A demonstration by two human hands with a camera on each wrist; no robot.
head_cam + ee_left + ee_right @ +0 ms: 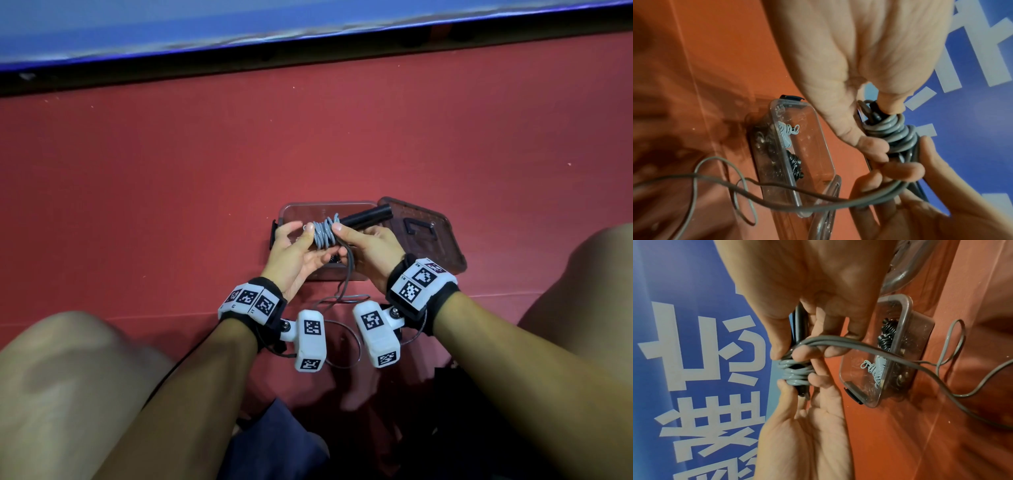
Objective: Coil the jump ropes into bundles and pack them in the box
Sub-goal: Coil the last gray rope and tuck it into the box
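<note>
A grey jump rope (323, 234) is wound in tight turns round its black handles (366, 217), held above the clear box (291, 208). My left hand (314, 244) pinches the coil (894, 129) from the left between thumb and fingers. My right hand (343, 240) grips the handles beside the coil (795, 373), and the loose rope (838, 340) runs over its fingers. The free length (715, 178) trails in loops on the floor towards me. Inside the box lie a grey bundle (786, 131) and a black bundle (794, 164).
The box's dark lid (428, 233) lies flat on the red floor just right of the box. My knees flank the work area on both sides. A blue banner with white characters (137, 31) runs along the far edge of the floor.
</note>
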